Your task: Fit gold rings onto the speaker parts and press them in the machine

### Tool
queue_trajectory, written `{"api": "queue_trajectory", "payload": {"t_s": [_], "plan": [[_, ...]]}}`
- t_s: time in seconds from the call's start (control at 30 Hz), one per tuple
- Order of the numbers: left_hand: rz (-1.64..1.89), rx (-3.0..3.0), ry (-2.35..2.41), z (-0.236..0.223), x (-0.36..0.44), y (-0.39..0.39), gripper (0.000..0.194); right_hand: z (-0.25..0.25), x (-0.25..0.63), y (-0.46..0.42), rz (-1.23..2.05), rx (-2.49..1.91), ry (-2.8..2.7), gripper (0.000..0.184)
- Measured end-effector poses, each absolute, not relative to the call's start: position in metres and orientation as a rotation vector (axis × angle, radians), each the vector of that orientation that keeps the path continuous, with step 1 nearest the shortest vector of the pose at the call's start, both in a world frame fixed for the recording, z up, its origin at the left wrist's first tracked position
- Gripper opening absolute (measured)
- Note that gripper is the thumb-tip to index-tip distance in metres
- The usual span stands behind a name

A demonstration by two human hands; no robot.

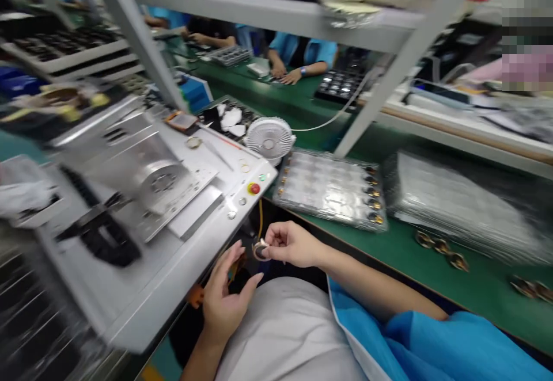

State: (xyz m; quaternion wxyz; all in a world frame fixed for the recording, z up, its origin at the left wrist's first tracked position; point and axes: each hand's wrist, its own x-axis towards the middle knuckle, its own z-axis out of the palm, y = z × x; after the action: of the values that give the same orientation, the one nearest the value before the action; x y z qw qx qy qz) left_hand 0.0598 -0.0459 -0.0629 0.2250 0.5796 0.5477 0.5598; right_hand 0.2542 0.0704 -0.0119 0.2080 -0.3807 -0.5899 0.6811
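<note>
Small dark ring with a shiny edge is up in the air over the person's lap. The right hand pinches it, with thumb and finger pressed together on it. The left hand is open just beside the ring, and its fingers are spread apart. An orange piece pokes out near the left hand.

To the left is a gray machine with a red button and a small green light. Its straight front edge runs close to the hands. Any small writing on it is too blurred to read.

To the right is a green bench. Its near edge runs past the hands, and there is a dark gap below it. A clear tray of gold-edged round parts lies near that edge. A tall stack of clear trays is next to it on the right. Loose round parts lie on the green top. A white fan stands far from the hands. Far across the bench, a co-worker's hands rest on the table
</note>
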Motion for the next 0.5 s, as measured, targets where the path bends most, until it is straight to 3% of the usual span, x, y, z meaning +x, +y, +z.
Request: {"api": "queue_trajectory", "payload": {"t_s": [0.13,0.2,0.33,0.5], "plan": [[1.495,1.574,1.481,-0.07,0.051,-0.032,0.057,0.001,0.363,0.079,0.688,-1.855,-1.807,0.024],[1.479,1.551,1.471,-0.072,0.048,-0.029,0.051,0.005,0.418,0.073,0.321,-2.142,-1.696,0.022],[1.427,1.566,1.424,-0.074,0.05,-0.027,0.044,-0.016,0.485,0.05,0.021,-2.516,-1.534,0.027],[1.384,1.669,1.352,-0.067,0.055,-0.018,0.034,-0.049,0.502,0.017,-0.046,-2.762,-1.6,0.023]]}}
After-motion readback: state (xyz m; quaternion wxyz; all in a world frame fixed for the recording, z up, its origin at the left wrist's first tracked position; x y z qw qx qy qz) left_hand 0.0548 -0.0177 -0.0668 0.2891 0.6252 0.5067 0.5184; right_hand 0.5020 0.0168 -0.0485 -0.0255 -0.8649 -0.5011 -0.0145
